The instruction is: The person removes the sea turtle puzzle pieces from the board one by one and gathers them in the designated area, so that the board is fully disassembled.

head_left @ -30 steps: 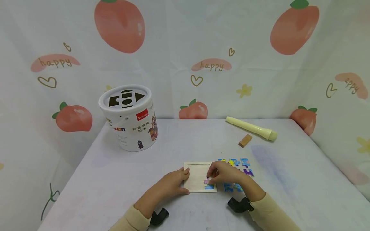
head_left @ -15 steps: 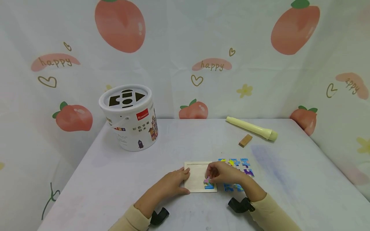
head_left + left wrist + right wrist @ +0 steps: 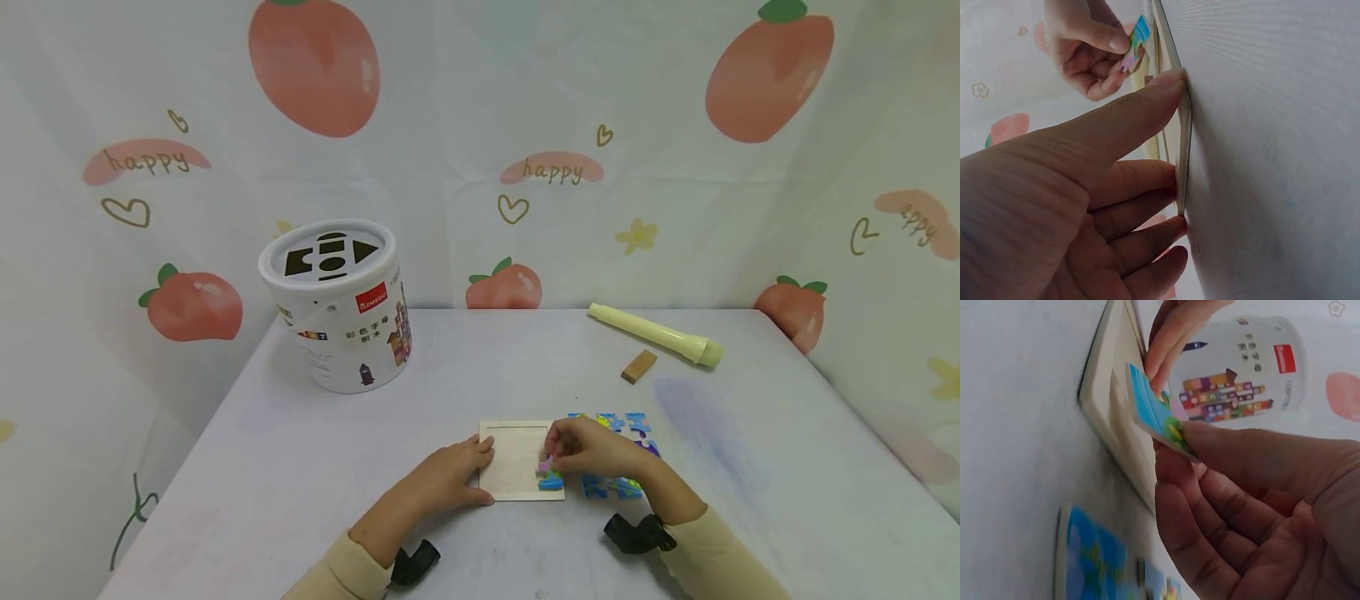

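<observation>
A shallow wooden puzzle tray (image 3: 513,467) lies on the table in front of the person. At its left side, my left hand (image 3: 453,475) holds the edge, thumb at the near corner and fingers farther up. Above the tray's near right corner, my right hand (image 3: 592,447) pinches a jigsaw piece (image 3: 1150,406) between thumb and fingers. Blue, green and pink show on the piece, which is tilted and off the tray floor in the right wrist view. Several other jigsaw pieces (image 3: 612,487) lie right of the tray, partly hidden under my right hand and forearm.
A white lidded bucket (image 3: 348,333) with shape cutouts stands at the back left. Toward the back right lie a pale yellow microphone-shaped stick (image 3: 652,333) and a small wooden block (image 3: 639,367). A printed curtain (image 3: 442,167) hangs behind the table.
My right hand has shifted slightly right, carrying the jigsaw piece, which has gone from lying nearly flat in the tray corner to tilted and raised. My left hand stays on the tray.
</observation>
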A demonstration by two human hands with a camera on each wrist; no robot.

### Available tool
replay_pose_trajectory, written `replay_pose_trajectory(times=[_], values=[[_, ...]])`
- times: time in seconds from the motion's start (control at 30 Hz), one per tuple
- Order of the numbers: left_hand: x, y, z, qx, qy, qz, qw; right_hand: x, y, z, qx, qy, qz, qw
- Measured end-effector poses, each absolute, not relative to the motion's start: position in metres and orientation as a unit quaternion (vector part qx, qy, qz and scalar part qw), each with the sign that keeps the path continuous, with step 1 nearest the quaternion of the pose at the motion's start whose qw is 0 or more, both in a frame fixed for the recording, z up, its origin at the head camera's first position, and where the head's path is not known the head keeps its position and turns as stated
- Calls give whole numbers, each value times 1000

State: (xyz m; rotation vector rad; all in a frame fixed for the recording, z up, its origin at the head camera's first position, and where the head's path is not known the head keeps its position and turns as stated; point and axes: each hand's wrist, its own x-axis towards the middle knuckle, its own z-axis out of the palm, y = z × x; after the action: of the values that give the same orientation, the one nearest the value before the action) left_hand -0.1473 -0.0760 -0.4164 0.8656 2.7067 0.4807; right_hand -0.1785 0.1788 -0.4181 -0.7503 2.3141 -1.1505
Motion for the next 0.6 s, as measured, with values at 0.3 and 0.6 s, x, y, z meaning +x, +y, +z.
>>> replay_pose_trajectory(times=[0.3, 0.6], values=[[-146, -77, -416, 302, 930, 170, 125, -171, 203, -420, -259, 833, -444, 206], [-146, -76, -416, 303, 928, 174, 127, -165, 226, -419, -215, 837, -467, 189]])
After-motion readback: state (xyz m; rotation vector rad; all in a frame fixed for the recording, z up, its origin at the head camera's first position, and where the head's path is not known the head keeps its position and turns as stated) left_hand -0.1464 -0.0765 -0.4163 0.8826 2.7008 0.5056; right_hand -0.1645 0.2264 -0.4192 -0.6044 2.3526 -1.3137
